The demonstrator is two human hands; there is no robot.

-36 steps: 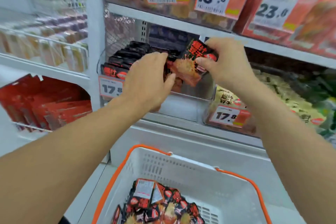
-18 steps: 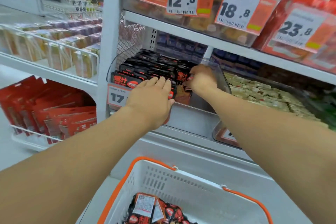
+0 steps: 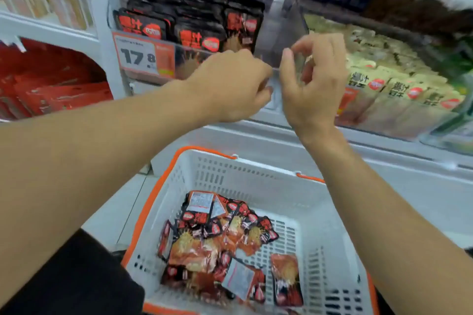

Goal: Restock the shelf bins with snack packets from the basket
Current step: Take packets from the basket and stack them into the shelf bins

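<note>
Since half a second earlier both hands had drawn back out of the shelf bin (image 3: 194, 51), and the view had tilted down so that more of the basket (image 3: 258, 179) showed. The left hand (image 3: 227, 84) hung in front of the bin's clear front wall with its fingers curled under; whether it held anything could not be told, since the fingertips were hidden behind the knuckles. The right hand (image 3: 309, 84) was just beside it, fingers loosely bent and holding nothing. The black-and-red snack packets (image 3: 189, 20) stood in rows inside the bin, their printed characters too blurred to read. A price tag (image 3: 139, 57) on the bin front read 17.8; its small print was illegible. More loose packets (image 3: 217, 245) lay heaped in the white, orange-rimmed basket below, some turned to show white back labels. To the right, pale packets (image 3: 384, 84) filled a neighbouring bin, and the shelf edges were cut off by the frame.
</note>
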